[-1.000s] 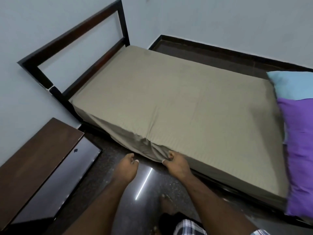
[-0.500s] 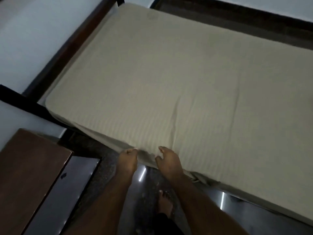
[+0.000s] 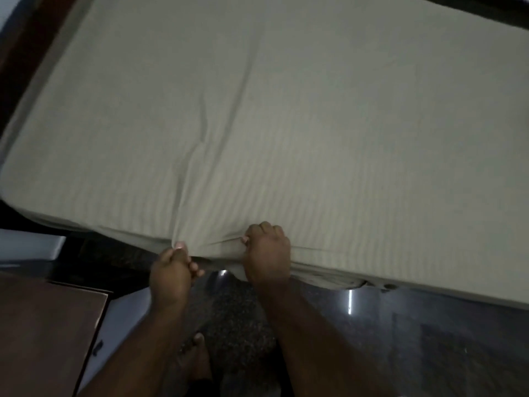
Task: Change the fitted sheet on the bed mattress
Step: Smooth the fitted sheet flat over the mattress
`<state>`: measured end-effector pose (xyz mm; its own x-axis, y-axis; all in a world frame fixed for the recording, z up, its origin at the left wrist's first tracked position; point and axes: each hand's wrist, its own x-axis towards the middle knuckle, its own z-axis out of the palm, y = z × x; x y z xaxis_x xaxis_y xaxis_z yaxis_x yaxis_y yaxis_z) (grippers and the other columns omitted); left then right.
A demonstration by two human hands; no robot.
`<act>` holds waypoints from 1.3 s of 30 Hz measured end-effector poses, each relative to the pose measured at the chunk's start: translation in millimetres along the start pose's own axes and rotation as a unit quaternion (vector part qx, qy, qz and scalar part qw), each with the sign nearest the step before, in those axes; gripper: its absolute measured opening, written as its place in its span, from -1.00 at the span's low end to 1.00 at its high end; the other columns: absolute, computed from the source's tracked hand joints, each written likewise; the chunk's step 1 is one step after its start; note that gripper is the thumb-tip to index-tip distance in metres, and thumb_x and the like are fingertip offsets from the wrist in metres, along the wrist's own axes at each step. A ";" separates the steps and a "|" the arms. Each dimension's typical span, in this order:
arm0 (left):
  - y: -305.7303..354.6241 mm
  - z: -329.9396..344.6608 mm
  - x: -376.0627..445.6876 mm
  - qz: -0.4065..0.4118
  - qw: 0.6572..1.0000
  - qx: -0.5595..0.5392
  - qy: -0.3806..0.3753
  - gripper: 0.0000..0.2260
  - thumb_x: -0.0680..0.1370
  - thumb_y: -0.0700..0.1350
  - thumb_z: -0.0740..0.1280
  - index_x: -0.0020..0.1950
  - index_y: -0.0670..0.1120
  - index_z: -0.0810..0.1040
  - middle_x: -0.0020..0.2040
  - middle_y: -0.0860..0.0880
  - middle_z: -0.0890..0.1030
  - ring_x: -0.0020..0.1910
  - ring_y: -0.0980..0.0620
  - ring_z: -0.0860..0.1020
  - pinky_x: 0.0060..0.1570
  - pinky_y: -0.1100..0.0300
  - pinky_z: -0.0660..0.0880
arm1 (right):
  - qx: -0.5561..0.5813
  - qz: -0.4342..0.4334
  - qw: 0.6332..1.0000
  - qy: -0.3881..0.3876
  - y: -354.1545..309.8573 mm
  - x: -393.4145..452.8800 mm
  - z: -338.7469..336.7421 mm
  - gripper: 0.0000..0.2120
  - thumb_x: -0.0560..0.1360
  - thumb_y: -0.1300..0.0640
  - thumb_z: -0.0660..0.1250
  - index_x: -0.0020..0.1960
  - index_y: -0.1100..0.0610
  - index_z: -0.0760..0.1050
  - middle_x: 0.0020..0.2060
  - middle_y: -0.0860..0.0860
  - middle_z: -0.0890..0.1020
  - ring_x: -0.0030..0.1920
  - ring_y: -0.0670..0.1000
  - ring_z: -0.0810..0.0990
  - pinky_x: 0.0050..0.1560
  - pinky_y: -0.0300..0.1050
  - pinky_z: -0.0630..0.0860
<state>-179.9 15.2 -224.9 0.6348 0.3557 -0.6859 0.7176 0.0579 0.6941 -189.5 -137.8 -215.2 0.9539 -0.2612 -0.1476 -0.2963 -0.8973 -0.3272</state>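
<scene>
Item: fitted sheet (image 3: 286, 116), pale beige with a fine woven stripe. Location: stretched over the mattress (image 3: 486, 290), covering its whole visible top; the long axis runs left to right across the view, the near long edge directly in front of the person. Condition: mostly flat, with creases running from the centre down toward the near edge, where the cloth is bunched. To the right of the hands the hem hangs loose under the mattress side, suggesting that stretch is already untucked.

Item: left hand (image 3: 171, 275). Fingers curled, pinching a fold of sheet at the near edge, thumb on top.

Item: right hand (image 3: 267, 253). Closed in a fist on the gathered sheet just right of the left hand, knuckles over the top edge of the mattress. The two hands are near each other, a taut ridge of cloth between them.

Key relation: the sheet lies beyond and to both sides of the hands, which sit on its near edge left of centre. The near left corner is closer to the left hand; judged likely next to be freed by working leftward along the edge.

Other: dark speckled floor (image 3: 429, 339); brown wooden cabinet top (image 3: 43, 333) near left; dark bed frame (image 3: 25, 67) at far left; a bare foot (image 3: 194, 356) below the arms.
</scene>
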 end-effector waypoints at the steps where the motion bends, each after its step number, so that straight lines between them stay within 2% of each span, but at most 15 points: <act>1: 3.4 -5.0 3.1 -0.004 1.000 0.018 -0.021 -0.64 0.70 -0.03 0.18 -0.26 -0.13 0.41 -0.45 -0.10 0.47 -0.54 0.00 0.47 -0.60 0.33 0.32 | 0.008 0.012 1.000 0.001 -5.4 -2.1 1.9 -0.85 0.33 0.11 0.52 -0.25 0.05 0.54 -0.29 0.01 0.57 -0.24 0.16 0.56 -0.32 -0.04 0.45; 3: 9.7 -11.6 9.4 -0.042 0.996 0.044 -0.060 -0.66 0.71 -0.03 0.16 -0.22 -0.13 0.43 -0.41 -0.10 0.52 -0.58 0.06 0.49 -0.64 0.36 0.30 | 0.013 0.037 0.999 0.005 -5.2 -3.6 4.1 -0.88 0.37 0.10 0.50 -0.24 0.05 0.55 -0.27 0.02 0.58 -0.21 0.18 0.56 -0.28 0.00 0.47; 5: 18.9 -22.7 21.3 -0.064 0.995 0.055 -0.053 -0.69 0.70 0.00 0.17 -0.16 -0.13 0.46 -0.33 -0.10 0.53 -0.56 0.07 0.50 -0.63 0.35 0.31 | 0.048 0.043 0.998 0.009 -10.8 -0.6 5.0 -0.92 0.47 0.07 0.37 -0.16 0.06 0.60 -0.21 0.04 0.61 -0.14 0.20 0.56 -0.17 0.03 0.49; 8: 46.2 -43.3 50.0 -0.043 0.999 0.017 0.007 -0.65 0.66 0.12 0.21 -0.12 -0.14 0.48 -0.33 -0.10 0.50 -0.56 0.04 0.49 -0.58 0.30 0.35 | 0.126 -0.039 0.991 0.010 -54.9 12.7 12.4 -0.76 0.54 0.02 0.27 0.08 0.09 0.64 -0.08 0.09 0.65 -0.06 0.21 0.57 -0.01 0.04 0.52; 10: 60.1 -48.6 65.3 -0.037 0.999 0.007 0.013 -0.62 0.67 0.12 0.19 -0.14 -0.15 0.48 -0.33 -0.11 0.52 -0.59 0.08 0.49 -0.58 0.31 0.34 | 0.118 -0.080 0.990 -0.010 -88.0 22.4 26.2 -0.66 0.50 -0.03 0.29 0.17 0.11 0.62 -0.01 0.12 0.63 -0.03 0.22 0.56 -0.01 0.04 0.54; 13: 59.3 -58.1 78.2 -0.032 0.999 0.030 0.008 -0.62 0.70 0.07 0.16 -0.19 -0.14 0.47 -0.38 -0.10 0.49 -0.67 0.15 0.42 -0.64 0.36 0.28 | 0.042 -0.086 0.995 -0.017 -112.8 33.9 43.3 -0.85 0.43 0.08 0.40 -0.05 0.13 0.64 -0.09 0.12 0.57 -0.08 0.24 0.54 -0.21 0.03 0.51; 15: 61.1 -79.1 87.4 -0.022 0.998 0.029 0.046 -0.59 0.70 0.06 0.15 -0.26 -0.13 0.45 -0.42 -0.10 0.46 -0.69 0.14 0.36 -0.61 0.32 0.27 | 0.012 -0.109 0.994 -0.026 -130.2 39.7 48.5 -0.93 0.43 0.18 0.39 -0.10 0.16 0.60 -0.12 0.13 0.57 -0.07 0.24 0.55 -0.23 0.03 0.47; 18: 78.2 -114.0 105.5 0.013 0.992 0.036 0.123 -0.59 0.68 0.05 0.17 -0.30 -0.11 0.45 -0.40 -0.09 0.49 -0.69 0.16 0.36 -0.54 0.26 0.28 | 0.081 -0.156 0.984 -0.036 -180.4 42.8 52.1 -0.92 0.43 0.28 0.38 -0.08 0.24 0.56 -0.11 0.18 0.57 -0.06 0.24 0.54 -0.24 -0.02 0.41; 22: 77.7 -114.9 109.0 -0.003 0.995 -0.008 0.099 -0.62 0.69 0.03 0.16 -0.24 -0.11 0.50 -0.50 -0.03 0.54 -0.58 0.09 0.46 -0.43 0.20 0.40 | 0.164 -0.151 0.971 -0.091 -210.6 32.7 58.6 -0.84 0.39 0.22 0.46 -0.07 0.20 0.54 -0.11 0.15 0.56 -0.07 0.21 0.54 -0.17 -0.01 0.44; 25: 60.5 -103.8 101.2 -0.054 0.995 -0.047 0.074 -0.61 0.71 0.08 0.10 -0.20 -0.08 0.47 -0.52 0.05 0.53 -0.58 0.15 0.48 -0.49 0.27 0.37 | 0.279 -0.086 0.956 -0.007 -181.9 12.6 50.0 -0.93 0.43 0.25 0.42 -0.08 0.20 0.60 -0.14 0.12 0.63 -0.09 0.14 0.59 -0.08 -0.11 0.41; 27: 44.8 -86.9 85.3 -0.083 0.994 -0.052 0.040 -0.67 0.69 0.05 0.12 -0.17 -0.06 0.48 -0.38 0.00 0.53 -0.57 0.14 0.49 -0.49 0.26 0.38 | 0.386 0.043 0.921 0.020 -143.6 -13.2 43.6 -0.94 0.50 0.21 0.37 -0.09 0.12 0.63 -0.17 0.02 0.68 -0.10 0.02 0.62 -0.02 -0.10 0.48; 29: 24.0 -59.4 57.0 -0.104 0.993 -0.056 -0.026 -0.77 0.67 -0.08 0.16 -0.15 -0.05 0.47 -0.31 -0.04 0.49 -0.55 0.11 0.48 -0.52 0.30 0.38 | 0.499 0.212 0.840 0.033 -97.8 -40.9 41.5 -0.93 0.49 0.15 0.40 -0.15 0.04 0.63 -0.25 -0.04 0.68 -0.18 -0.05 0.63 -0.08 -0.07 0.55; 32: -10.2 -6.2 4.2 -0.129 0.985 -0.004 -0.118 -0.82 0.68 -0.16 0.19 -0.11 -0.04 0.47 -0.25 -0.05 0.51 -0.40 0.05 0.50 -0.52 0.31 0.42 | 0.579 0.393 0.711 0.067 -26.2 -79.3 38.6 -0.83 0.53 0.32 0.36 -0.12 0.09 0.62 -0.32 0.04 0.66 -0.27 0.04 0.60 -0.29 -0.15 0.53; 34: -32.3 25.8 -28.7 -0.157 0.972 0.038 -0.172 -0.88 0.67 -0.17 0.22 -0.04 -0.03 0.50 -0.15 -0.05 0.57 -0.30 0.04 0.53 -0.38 0.24 0.48 | 0.595 0.468 0.647 0.088 20.8 -102.2 37.2 -0.82 0.56 0.38 0.30 -0.05 0.16 0.59 -0.29 0.09 0.65 -0.28 0.04 0.59 -0.34 -0.23 0.51; 39: -86.9 85.2 -83.2 -0.188 0.946 0.087 -0.250 -0.86 0.65 -0.19 0.24 0.13 -0.01 0.55 0.01 -0.03 0.63 -0.14 0.02 0.57 -0.17 0.18 0.49 | 0.659 0.537 0.516 0.105 125.6 -132.2 29.7 -0.75 0.64 0.34 0.14 0.28 0.22 0.46 0.02 0.16 0.64 -0.06 0.08 0.63 -0.07 -0.14 0.54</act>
<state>-270.7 -98.9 -246.7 0.3498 -0.1487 -0.9250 0.9284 -0.0769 0.3634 -354.2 -205.4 -264.6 0.1505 -0.5129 -0.8452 -0.3024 0.7900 -0.5333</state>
